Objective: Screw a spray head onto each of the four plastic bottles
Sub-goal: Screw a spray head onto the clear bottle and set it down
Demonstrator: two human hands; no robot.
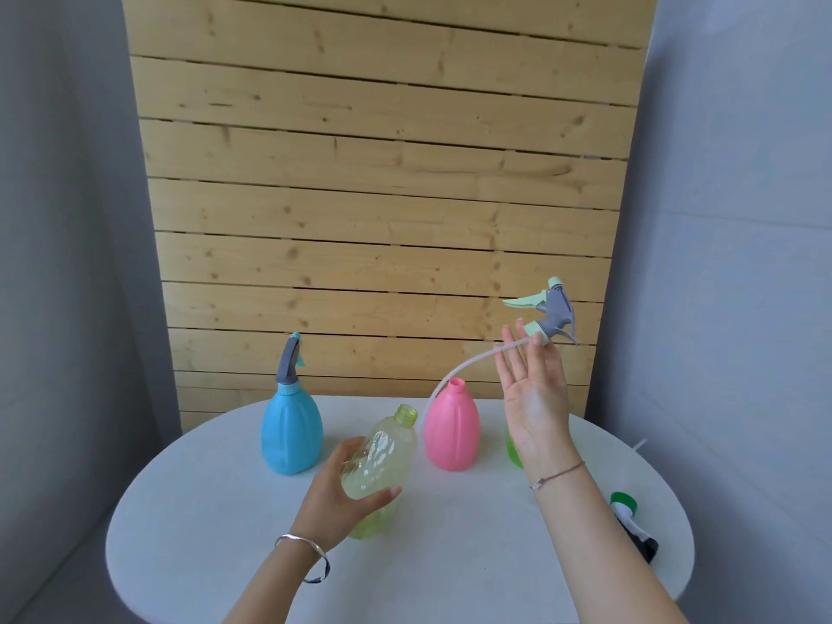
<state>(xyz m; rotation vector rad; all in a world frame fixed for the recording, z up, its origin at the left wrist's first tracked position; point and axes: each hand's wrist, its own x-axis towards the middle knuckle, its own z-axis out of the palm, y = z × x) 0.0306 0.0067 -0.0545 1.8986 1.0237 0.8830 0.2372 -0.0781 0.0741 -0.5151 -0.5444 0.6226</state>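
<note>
My left hand [346, 488] grips a clear yellow-green bottle [382, 461], tilted with its open neck pointing up and right. My right hand [533, 389] is raised, palm towards me, its fingertips pinching the collar of a grey and mint-green spray head [551, 313]. The head's white tube [463, 369] curves down left behind the pink bottle [451, 427], whose neck is open. A blue bottle [291, 427] stands at the left with a grey spray head [289, 362] on it. A green bottle [513, 450] is mostly hidden behind my right wrist.
All of it rests on a round white table [225, 533]. Another spray head with a green collar [628, 517] lies near the table's right edge. A wooden slat wall [382, 173] rises behind the table, with grey walls on both sides.
</note>
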